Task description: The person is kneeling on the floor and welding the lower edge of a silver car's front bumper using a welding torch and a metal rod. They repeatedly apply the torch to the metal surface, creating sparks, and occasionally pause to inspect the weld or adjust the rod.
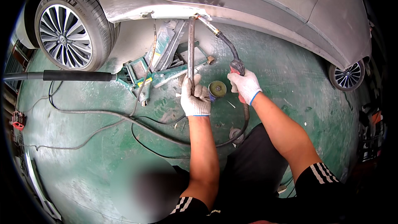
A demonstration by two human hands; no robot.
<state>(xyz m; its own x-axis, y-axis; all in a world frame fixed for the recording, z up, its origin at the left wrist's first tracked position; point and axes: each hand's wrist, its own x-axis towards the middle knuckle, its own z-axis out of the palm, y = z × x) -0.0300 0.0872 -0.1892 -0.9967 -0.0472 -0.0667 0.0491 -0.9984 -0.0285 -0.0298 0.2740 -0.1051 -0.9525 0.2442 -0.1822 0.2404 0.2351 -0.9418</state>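
Observation:
My left hand (195,101), in a white knit glove, is closed round a long metal bar (191,45). The bar's far end touches the lower sill (172,13) of a silver car, where the paint is ground down to bright metal. In my right hand (247,85), gloved too, is a welding torch (232,49) with a black bent neck. Its nozzle (212,28) points at the sill beside the bar's tip. A thick cable runs from the torch's grip down past my knee. Between my hands, an angle grinder (217,89) lies on the floor with its disc facing up.
A green floor jack (157,78) stands under the sill, its long black-sleeved handle (76,75) reaching left. Cables (103,113) loop across the green floor (95,137). The car's wheels (64,37) stand at far left and far right. A small red object (18,120) lies at the left edge.

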